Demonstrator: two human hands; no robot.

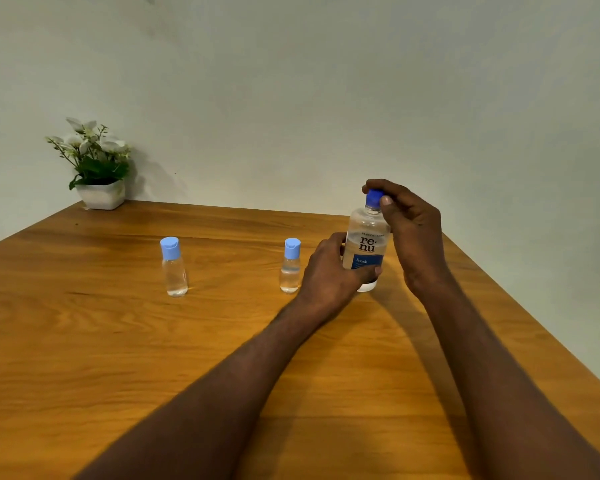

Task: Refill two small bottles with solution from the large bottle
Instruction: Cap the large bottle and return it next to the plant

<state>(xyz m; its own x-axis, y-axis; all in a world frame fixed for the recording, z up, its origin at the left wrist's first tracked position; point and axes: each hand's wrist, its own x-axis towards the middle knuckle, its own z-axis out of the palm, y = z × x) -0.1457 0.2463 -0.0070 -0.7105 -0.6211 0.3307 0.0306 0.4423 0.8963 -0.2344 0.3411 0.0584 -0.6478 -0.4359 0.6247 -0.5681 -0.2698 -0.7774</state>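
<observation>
Left hand (pixel 329 268) grips large bottle (pixel 366 244); right hand (pixel 409 230) pinches cap (pixel 374 197); small bottles (pixel 174 268) capped, flowerpot (pixel 101 194) far-left.

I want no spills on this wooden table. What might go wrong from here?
1. The nearer small clear bottle with a light blue cap stands right beside the left hand; a knock may topple it.
2. The right hand grips the large clear bottle's blue cap; a jerk on opening may slosh solution.

Two small bottles (pixel 174 268) (pixel 290 266), one large bottle (pixel 366 244), one potted plant (pixel 96 164), two hands (pixel 329 268) (pixel 413 230)
</observation>
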